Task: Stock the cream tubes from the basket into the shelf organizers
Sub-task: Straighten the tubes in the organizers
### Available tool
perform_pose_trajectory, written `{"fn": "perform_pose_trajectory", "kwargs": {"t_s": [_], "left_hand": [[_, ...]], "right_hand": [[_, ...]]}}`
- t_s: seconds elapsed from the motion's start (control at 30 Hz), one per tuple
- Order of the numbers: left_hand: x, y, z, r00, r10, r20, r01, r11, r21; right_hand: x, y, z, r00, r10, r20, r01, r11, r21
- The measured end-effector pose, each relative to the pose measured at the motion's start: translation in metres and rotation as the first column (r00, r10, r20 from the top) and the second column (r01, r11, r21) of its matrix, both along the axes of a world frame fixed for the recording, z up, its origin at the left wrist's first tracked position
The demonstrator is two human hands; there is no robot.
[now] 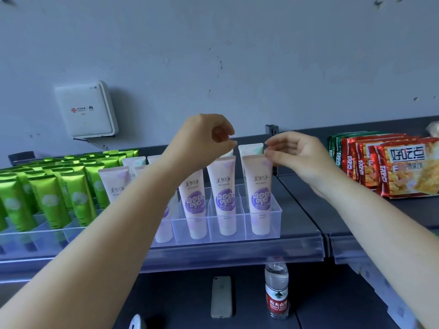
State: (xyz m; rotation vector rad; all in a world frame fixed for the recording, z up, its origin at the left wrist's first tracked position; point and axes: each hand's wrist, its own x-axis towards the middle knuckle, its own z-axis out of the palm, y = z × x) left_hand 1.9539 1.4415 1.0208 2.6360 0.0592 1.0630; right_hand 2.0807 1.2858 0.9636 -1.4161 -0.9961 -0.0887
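Left hand (204, 141) at frame centre, fingers curled, holding nothing visible, right hand (294, 155) fingertips pinching top edge of rightmost front cream tube (259, 193), upright in clear organizer (275, 224), centre right.

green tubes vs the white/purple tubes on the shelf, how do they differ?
Colour: the green tubes are glossy green with a pale round mark; the white tubes are pale with a purple label.
Place: green tubes fill the left organizer; white tubes stand in the right organizer.
Contact: the right hand touches the top of a white tube; no hand is at the green ones.
Shared: both stand cap-down in clear organizers.
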Motion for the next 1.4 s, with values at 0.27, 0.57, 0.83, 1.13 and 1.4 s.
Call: {"fn": "perform_pose_trajectory", "kwargs": {"t_s": [0.27,0.57,0.83,1.13,1.4], "left_hand": [[-0.061,0.034,0.009,0.968,0.191,0.162,-0.179,0.980,-0.086],[-0.124,0.061,-0.007,0.929,0.334,0.161,-0.322,0.941,-0.101],[-0.188,0.116,-0.016,0.904,0.392,0.168,-0.378,0.919,-0.108],[-0.266,0.220,-0.011,0.905,0.392,0.169,-0.378,0.919,-0.109],[-0.311,0.314,-0.004,0.923,0.367,0.112,-0.369,0.930,-0.010]], "right_hand": [[-0.031,0.010,0.031,0.974,-0.013,0.227,-0.023,0.988,0.153],[-0.076,0.041,0.033,0.934,0.021,0.357,-0.035,0.999,0.032],[-0.130,0.098,0.041,0.870,0.018,0.493,0.022,0.997,-0.076],[-0.207,0.196,0.044,0.840,-0.002,0.542,0.058,0.995,-0.086],[-0.274,0.294,0.047,0.761,-0.037,0.647,0.173,0.974,-0.148]]}}
